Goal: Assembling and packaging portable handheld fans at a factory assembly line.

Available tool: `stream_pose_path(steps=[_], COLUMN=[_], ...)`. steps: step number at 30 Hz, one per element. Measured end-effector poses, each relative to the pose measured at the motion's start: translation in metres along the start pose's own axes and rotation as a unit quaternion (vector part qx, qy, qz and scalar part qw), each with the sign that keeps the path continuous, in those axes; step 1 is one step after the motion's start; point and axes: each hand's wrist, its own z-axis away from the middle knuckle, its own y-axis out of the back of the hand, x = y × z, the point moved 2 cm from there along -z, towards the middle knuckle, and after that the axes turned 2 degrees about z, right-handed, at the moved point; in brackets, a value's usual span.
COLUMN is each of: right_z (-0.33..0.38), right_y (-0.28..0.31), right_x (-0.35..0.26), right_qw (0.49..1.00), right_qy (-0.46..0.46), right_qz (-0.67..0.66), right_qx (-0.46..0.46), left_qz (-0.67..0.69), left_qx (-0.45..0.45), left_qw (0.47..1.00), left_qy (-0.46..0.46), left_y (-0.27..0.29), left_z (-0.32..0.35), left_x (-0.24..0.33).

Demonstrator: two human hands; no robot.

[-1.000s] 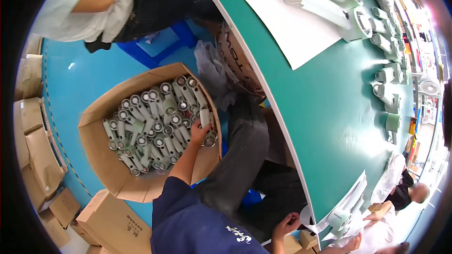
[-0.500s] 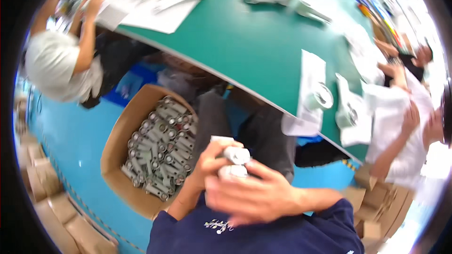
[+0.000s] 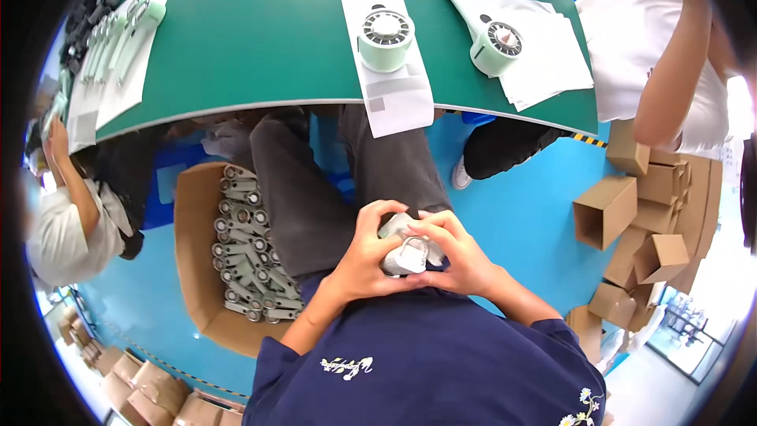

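Over my lap, my left hand [image 3: 364,259] and my right hand [image 3: 456,260] are closed round a small whitish object [image 3: 412,251] from either side. A pale loop shows at its front. The fingers cover much of it, so its exact kind cannot be told. Beyond my knees, a mint-green handheld fan [image 3: 386,38] rests on a long white paper strip [image 3: 400,110] that overhangs the table edge. To its right, another handheld fan [image 3: 495,49] lies partly on a stack of white sheets [image 3: 550,55].
A cardboard box [image 3: 192,256] full of handheld fans stands left of my legs. The green table [image 3: 268,39] spans ahead, with more fans [image 3: 126,35] at its far left. Co-workers sit at both sides, one in a white shirt [image 3: 639,24] at right. Cardboard boxes [image 3: 605,211] pile up at right.
The view has swung to the right. My right hand, blurred over the held things before, now grips from the right with its fingers curled. Both hands have come together round the whitish object.
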Motion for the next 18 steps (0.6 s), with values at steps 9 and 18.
stream_pose_path(steps=[9,18], right_z=[-0.004,-0.065], right_y=[0.016,0.056], right_x=[0.006,-0.013], right_qw=[0.997,0.955], right_qy=[0.039,0.060], right_qz=[0.044,0.157], right_qx=[-0.044,0.245], left_qz=[0.152,-0.005], left_qx=[0.134,0.065], left_qw=[0.979,0.994], left_qy=[-0.004,-0.089], left_y=[-0.024,-0.036], left_z=[0.049,-0.022], left_x=[-0.024,-0.005])
